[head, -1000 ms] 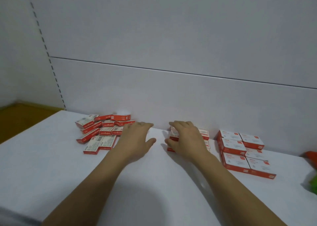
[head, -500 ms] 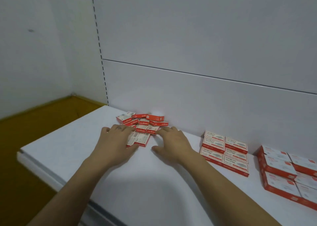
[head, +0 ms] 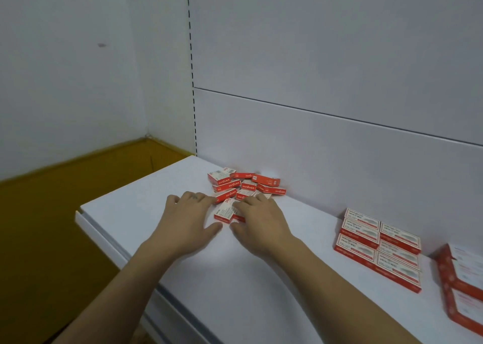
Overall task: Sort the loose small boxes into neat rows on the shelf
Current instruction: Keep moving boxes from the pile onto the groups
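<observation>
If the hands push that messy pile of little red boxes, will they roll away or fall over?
Probably not roll: the loose red boxes are flat-sided, so they should slide on the smooth white shelf. The ones leaning on others may topple flat. They look like light, stiff cardboard, so the left hand and right hand should shift them easily.

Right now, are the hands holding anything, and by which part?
Nothing lifted. Both hands lie flat, the left hand and right hand flanking a small box at the loose pile's near edge, fingertips touching.
</observation>
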`<act>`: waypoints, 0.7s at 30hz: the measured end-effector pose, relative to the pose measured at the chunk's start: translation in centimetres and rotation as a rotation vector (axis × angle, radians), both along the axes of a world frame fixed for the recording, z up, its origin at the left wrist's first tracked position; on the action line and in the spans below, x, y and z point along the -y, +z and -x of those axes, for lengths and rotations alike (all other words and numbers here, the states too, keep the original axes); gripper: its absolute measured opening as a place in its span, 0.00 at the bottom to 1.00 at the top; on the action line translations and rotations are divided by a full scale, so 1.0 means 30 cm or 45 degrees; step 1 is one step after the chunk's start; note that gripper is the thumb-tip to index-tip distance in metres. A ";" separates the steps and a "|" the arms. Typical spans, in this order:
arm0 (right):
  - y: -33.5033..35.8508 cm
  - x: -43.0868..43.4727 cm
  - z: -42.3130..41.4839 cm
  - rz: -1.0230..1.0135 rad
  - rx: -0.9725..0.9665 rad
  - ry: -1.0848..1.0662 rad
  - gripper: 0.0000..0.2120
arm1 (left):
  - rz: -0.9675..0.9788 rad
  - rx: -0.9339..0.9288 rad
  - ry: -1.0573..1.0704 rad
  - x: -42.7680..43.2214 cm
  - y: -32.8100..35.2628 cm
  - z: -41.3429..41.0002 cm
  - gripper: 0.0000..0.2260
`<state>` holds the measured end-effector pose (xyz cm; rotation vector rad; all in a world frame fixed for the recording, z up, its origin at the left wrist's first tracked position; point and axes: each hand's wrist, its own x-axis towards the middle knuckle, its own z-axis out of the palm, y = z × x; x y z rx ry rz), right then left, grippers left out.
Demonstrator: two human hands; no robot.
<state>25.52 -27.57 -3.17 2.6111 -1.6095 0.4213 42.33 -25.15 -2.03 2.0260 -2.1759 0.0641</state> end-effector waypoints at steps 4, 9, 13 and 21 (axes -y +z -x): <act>-0.004 0.010 -0.042 -0.021 -0.143 0.032 0.22 | -0.001 0.022 0.007 -0.001 -0.002 -0.005 0.29; 0.005 0.005 -0.038 -0.086 -0.205 0.082 0.20 | -0.056 -0.007 0.029 -0.011 -0.018 -0.014 0.29; 0.017 -0.014 -0.022 -0.199 -0.166 0.145 0.21 | -0.093 -0.067 0.018 -0.026 -0.052 0.013 0.27; 0.011 -0.016 -0.005 -0.252 -0.067 0.223 0.23 | 0.063 -0.260 0.083 -0.022 -0.069 0.045 0.19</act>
